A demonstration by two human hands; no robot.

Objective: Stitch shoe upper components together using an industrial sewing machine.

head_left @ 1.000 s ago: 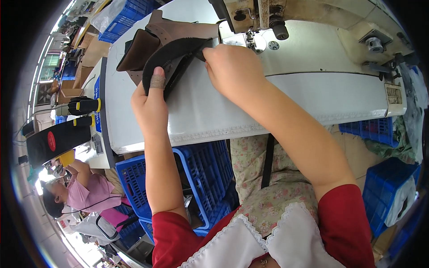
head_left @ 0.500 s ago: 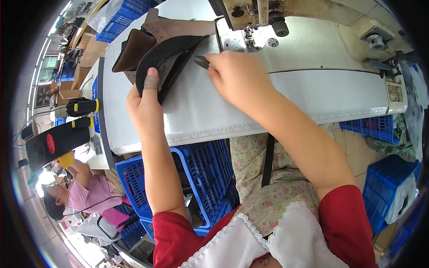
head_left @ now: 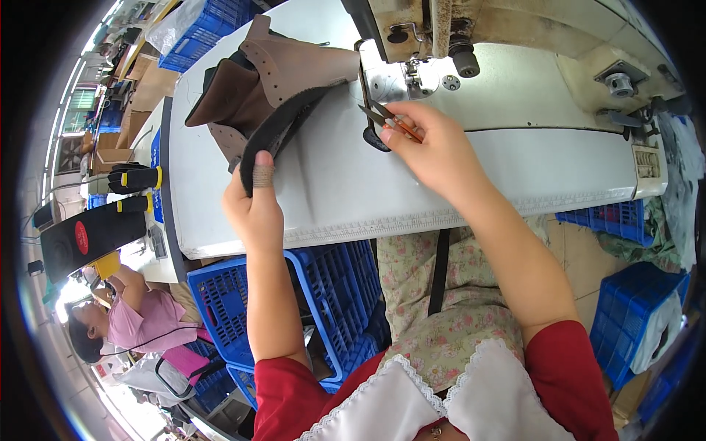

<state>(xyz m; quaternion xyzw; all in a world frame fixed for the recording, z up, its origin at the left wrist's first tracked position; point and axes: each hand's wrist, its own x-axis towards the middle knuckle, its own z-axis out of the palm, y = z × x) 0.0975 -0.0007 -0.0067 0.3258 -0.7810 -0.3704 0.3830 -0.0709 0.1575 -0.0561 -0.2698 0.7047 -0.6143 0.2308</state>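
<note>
My left hand (head_left: 255, 209) pinches the black edge (head_left: 273, 136) of a brown leather shoe upper (head_left: 283, 70), thumb on top. Tape wraps that thumb. The upper lies partly raised on the white sewing table, with punched holes and a folded dark brown part (head_left: 224, 92) at its left. In my right hand (head_left: 434, 143) is a pair of thread snips (head_left: 397, 123) with dark blades apart and an orange-red handle. The snips are clear of the leather, close to a thin black bar with a rounded end (head_left: 376, 140).
A sewing machine (head_left: 507, 29) stands at the far right, its presser foot (head_left: 419, 77) beyond my right hand. A ruler strip (head_left: 368, 224) runs along the table's near edge. Blue crates (head_left: 331, 294) sit below. At left, a person in pink (head_left: 151, 316) works at another machine.
My left hand has come nearer and slightly right, drawing the black edge along and showing more brown leather. My right hand has shifted right and nearer with the snips, away from the upper.
</note>
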